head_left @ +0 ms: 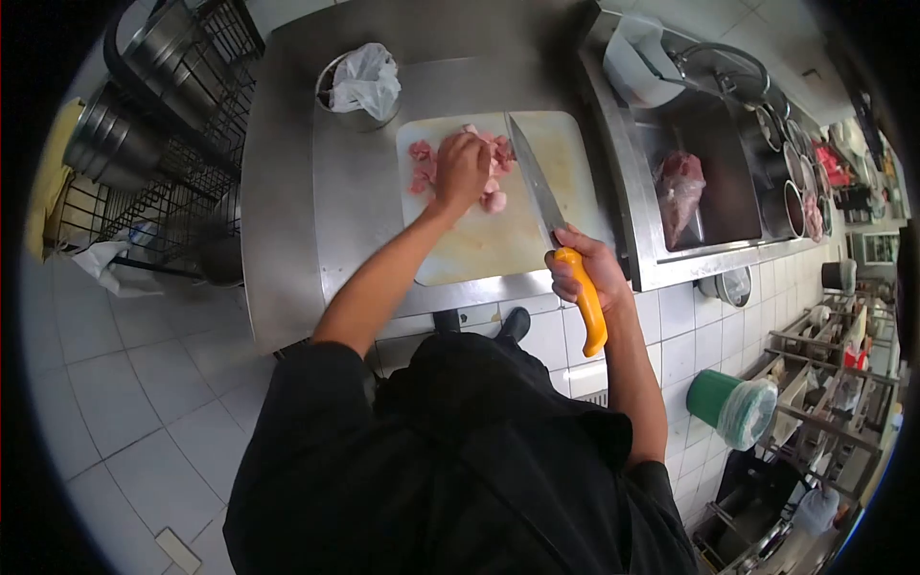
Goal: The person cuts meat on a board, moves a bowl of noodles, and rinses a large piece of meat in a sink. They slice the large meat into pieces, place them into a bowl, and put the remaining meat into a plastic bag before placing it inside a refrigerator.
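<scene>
In my right hand [591,270] is a large kitchen knife [537,180] with a yellow handle, my fingers closed round the grip. Its long blade points away from me over the right half of a white cutting board [450,261]. My left hand [463,169] rests on the board with its fingers curled down onto pieces of raw meat [494,201]. Cut pink chunks lie on both sides of that hand. The blade is to the right of the meat, close to it. My left fingertips are partly hidden among the pieces.
A metal pot lined with a plastic bag [366,86] stands behind the board on the left. In the sink [709,120] at right lies a bagged piece of meat [680,192]. A wire rack [168,182] with metal pots is at far left; a green bucket [714,400] is at lower right.
</scene>
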A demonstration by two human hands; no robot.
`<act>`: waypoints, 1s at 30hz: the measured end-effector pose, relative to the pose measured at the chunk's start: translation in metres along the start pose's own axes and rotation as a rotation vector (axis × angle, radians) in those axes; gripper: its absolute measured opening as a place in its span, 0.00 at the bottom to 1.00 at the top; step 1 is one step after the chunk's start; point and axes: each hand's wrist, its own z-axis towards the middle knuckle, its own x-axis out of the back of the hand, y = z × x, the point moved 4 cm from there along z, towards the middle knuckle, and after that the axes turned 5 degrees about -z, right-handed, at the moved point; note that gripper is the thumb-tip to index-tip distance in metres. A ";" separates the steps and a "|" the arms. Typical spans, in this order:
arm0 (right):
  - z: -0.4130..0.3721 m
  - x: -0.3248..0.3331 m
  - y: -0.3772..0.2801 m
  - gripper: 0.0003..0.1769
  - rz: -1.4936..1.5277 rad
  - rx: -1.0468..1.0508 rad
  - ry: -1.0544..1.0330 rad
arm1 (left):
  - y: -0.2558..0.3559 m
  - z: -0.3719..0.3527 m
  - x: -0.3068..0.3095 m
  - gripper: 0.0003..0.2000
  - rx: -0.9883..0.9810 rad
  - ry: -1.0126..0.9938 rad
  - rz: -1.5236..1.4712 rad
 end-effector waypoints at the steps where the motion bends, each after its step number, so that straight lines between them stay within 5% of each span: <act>1: 0.005 -0.003 0.002 0.07 -0.017 -0.016 0.017 | 0.003 -0.003 0.007 0.14 0.290 0.041 -0.280; 3: 0.016 -0.007 0.010 0.07 -0.043 -0.066 0.003 | 0.013 -0.007 0.013 0.18 0.865 0.096 -1.002; 6: 0.027 -0.002 0.026 0.08 -0.090 -0.109 -0.013 | -0.002 -0.007 0.002 0.17 1.133 0.031 -1.701; 7: 0.025 -0.006 0.029 0.08 -0.147 -0.106 0.028 | -0.018 -0.010 -0.003 0.15 1.090 -0.043 -1.719; 9: 0.022 -0.008 0.033 0.08 -0.242 -0.094 0.064 | -0.014 -0.016 0.010 0.15 1.104 -0.170 -1.625; 11: 0.011 -0.005 0.032 0.09 -0.327 -0.042 0.163 | -0.050 -0.021 0.010 0.13 1.127 -0.095 -1.444; 13: 0.000 0.008 0.034 0.10 -0.366 -0.004 0.286 | -0.059 -0.015 0.014 0.15 0.878 -0.098 -1.383; 16: -0.035 0.026 0.026 0.08 -0.344 0.053 0.323 | -0.053 -0.005 0.034 0.22 0.618 -0.118 -0.188; 17: -0.047 0.036 0.024 0.09 -0.310 0.083 0.349 | -0.037 0.001 0.039 0.26 0.380 -0.085 0.043; 21: -0.099 0.088 0.005 0.12 -0.229 0.207 0.588 | 0.060 0.026 0.013 0.21 0.378 -0.114 -0.331; 23: -0.127 0.113 -0.014 0.13 -0.184 0.292 0.663 | 0.097 0.036 -0.032 0.21 0.208 -0.200 -0.354; 28: -0.180 0.201 -0.083 0.09 -0.200 0.414 0.779 | 0.214 0.066 -0.189 0.22 -0.053 -0.471 -0.446; 30: -0.192 0.250 -0.116 0.09 -0.211 0.426 0.783 | 0.241 0.077 -0.273 0.24 0.062 -0.593 -0.497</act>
